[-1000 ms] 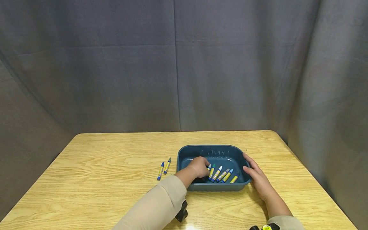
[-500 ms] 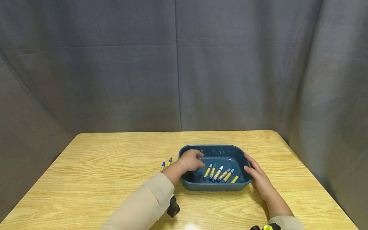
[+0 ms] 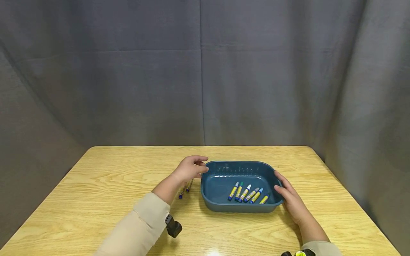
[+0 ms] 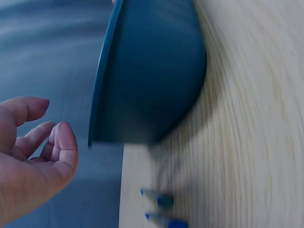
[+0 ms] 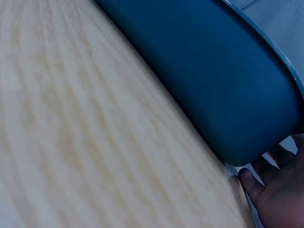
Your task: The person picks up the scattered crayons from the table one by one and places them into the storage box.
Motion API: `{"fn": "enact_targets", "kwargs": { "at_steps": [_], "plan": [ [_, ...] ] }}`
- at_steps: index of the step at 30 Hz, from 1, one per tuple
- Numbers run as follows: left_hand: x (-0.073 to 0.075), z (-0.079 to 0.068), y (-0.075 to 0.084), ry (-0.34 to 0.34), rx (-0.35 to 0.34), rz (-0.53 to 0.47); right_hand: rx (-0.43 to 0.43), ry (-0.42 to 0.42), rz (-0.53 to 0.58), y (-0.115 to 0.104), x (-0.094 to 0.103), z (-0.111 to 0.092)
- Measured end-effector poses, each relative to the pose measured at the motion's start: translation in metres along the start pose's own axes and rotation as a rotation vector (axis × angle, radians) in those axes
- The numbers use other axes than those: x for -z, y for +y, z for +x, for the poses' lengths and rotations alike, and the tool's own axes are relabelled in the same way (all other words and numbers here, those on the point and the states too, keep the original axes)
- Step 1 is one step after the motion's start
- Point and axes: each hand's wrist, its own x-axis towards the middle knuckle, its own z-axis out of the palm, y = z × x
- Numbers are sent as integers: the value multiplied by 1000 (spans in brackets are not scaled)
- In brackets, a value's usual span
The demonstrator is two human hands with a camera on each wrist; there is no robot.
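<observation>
A dark blue plastic basin (image 3: 216, 190) stands on the wooden table with several yellow-and-blue crayons (image 3: 245, 193) lying slanted side by side in it. My left hand (image 3: 187, 170) is at the basin's left rim, its fingers loosely bent with nothing between them, as the left wrist view also shows. Partly hidden under that hand, two more crayons (image 3: 189, 185) lie on the table left of the basin. With the thumb over the rim and the fingers along the outside, my right hand (image 3: 296, 204) holds the basin's right end.
The wooden table (image 3: 128, 167) reaches back to a grey curtain (image 3: 144, 89), which also hangs along both sides. Each wrist carries a black camera, such as the left wrist camera (image 3: 173, 226).
My left hand has let go of a crayon in the basin and moved left, out over the rim towards the two crayons on the table. The right hand stays on the basin.
</observation>
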Motion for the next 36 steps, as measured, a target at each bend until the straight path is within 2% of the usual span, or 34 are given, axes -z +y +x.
{"fn": "enact_targets", "kwargs": {
  "at_steps": [7,16,25,36],
  "plan": [
    [25,-4,-24,67,49,9,-2,7,-1,1,3,0],
    [38,-13,-52,80,104,34,5,3,-4,1,3,0],
    [38,-18,-67,65,174,58,7,3,-1,3,3,1],
    [31,-18,-69,77,193,117,8,2,2,-1,2,0]
  ]
}}
